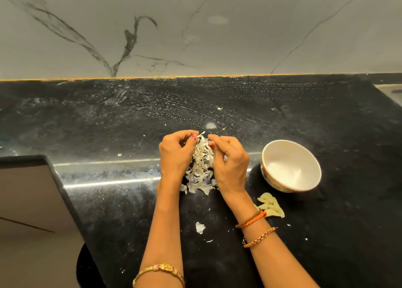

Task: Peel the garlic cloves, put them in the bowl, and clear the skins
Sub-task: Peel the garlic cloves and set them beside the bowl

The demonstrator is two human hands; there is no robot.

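Landmark: white ceramic bowl (291, 165), round, glossy, gilt rim; appears empty.
Skins: papery, curled white flakes in a heap (201, 168) left of the bowl on the black stone counter (108, 118).
Left hand (176, 155): fingers curled round the heap's far-left side.
Right hand (230, 161): fingers curled in, pinching the heap from the bowl side; likely gathering the skins for removal.
Peeled garlic cloves (270, 205): pale yellow, smooth crescents, just below the bowl, not yet inside.
Stray skin (200, 228): nearer the body, well left of the cloves; still to collect.
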